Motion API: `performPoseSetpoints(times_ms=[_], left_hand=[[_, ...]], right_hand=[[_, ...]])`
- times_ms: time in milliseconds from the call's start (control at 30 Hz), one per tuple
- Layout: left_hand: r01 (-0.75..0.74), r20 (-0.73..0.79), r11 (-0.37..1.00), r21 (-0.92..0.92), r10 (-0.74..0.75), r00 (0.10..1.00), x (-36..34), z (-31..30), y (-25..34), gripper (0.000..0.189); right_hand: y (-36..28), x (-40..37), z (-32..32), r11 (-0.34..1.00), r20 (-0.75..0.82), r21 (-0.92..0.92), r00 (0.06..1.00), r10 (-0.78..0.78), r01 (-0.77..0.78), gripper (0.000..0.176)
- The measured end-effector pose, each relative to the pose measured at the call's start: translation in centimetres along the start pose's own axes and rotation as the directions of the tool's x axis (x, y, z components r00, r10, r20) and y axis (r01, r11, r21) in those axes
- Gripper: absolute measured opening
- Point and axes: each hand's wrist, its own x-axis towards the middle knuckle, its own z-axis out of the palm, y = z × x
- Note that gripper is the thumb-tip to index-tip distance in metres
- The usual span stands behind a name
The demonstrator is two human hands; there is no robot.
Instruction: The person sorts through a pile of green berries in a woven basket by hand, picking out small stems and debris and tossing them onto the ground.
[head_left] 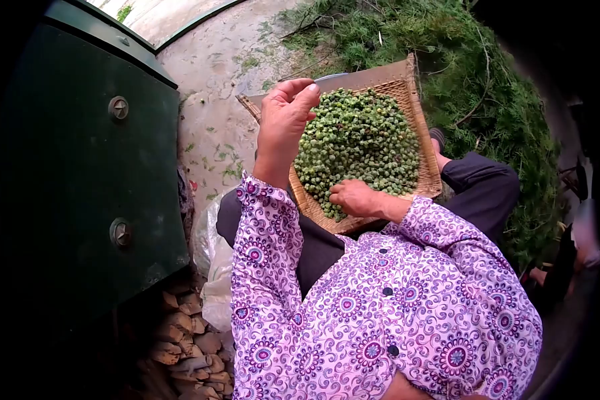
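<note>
A flat woven tray [425, 175] lies across the person's lap, and a heap of small green berries [360, 143] covers most of it. The right hand [355, 197] rests on the near edge of this heap, palm down, with its fingers bent into the berries. Whether it grips any of them I cannot tell, because the fingertips are hidden. The left hand [285, 123] is lifted above the left corner of the tray, clear of the heap. Its thumb and forefinger are pressed together at the tips and the other fingers are curled loosely – anything between the tips is too small to see. Both arms wear a purple flowered sleeve [267, 240].

Beyond the far edge of the tray lies a pile of leafy green branches [487, 73]. Left of the tray is bare concrete ground [213, 73] with leaf scraps, and further left a dark green metal door [80, 167]. Below the tray's left corner, beside the person's leg, sits a pale plastic bag [213, 267] – and under it stacked firewood [190, 340].
</note>
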Motion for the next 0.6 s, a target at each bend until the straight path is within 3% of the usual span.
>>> performPoseSetpoints(times_ms=[67, 100, 200, 267, 367, 533, 600], left_hand=[[0.014, 0.002, 1.000, 0.014, -0.014, 1.000, 0.1, 0.3, 0.1, 0.022], [0.026, 0.003, 0.999, 0.027, -0.027, 1.000, 0.1, 0.4, 0.1, 0.022], [0.017, 0.009, 0.999, 0.040, -0.017, 1.000, 0.1, 0.4, 0.3, 0.022], [0.029, 0.012, 0.999, 0.044, -0.030, 0.999, 0.1, 0.1, 0.7, 0.022], [0.029, 0.013, 0.999, 0.014, -0.030, 0.999, 0.1, 0.5, 1.0, 0.020], [0.068, 0.098, 0.997, 0.038, -0.071, 0.993, 0.1, 0.3, 0.3, 0.018], [0.088, 0.116, 0.995, 0.051, -0.093, 0.989, 0.0, 0.2, 0.3, 0.019]], right_hand=[[-1.4, 2.1, 2.1, 0.990, 0.049, 0.108, 0.994, -0.097, 0.091, 0.017], [-2.0, 2.9, 2.5, 0.998, 0.188, 0.059, 0.981, -0.039, 0.028, 0.017], [-1.8, 3.0, 2.6, 0.995, 0.248, -0.092, 0.969, -0.008, 0.032, 0.021], [-1.8, 3.0, 2.9, 0.929, 0.341, -0.363, 0.938, 0.060, 0.073, 0.024], [-1.8, 3.4, 4.4, 0.901, 0.400, -0.432, 0.905, 0.145, 0.046, 0.026], [-2.0, 3.6, 3.5, 0.827, 0.469, -0.540, 0.872, 0.140, 0.157, 0.025], [-1.3, 3.9, 3.3, 0.809, 0.531, -0.580, 0.795, 0.293, 0.090, 0.022]])
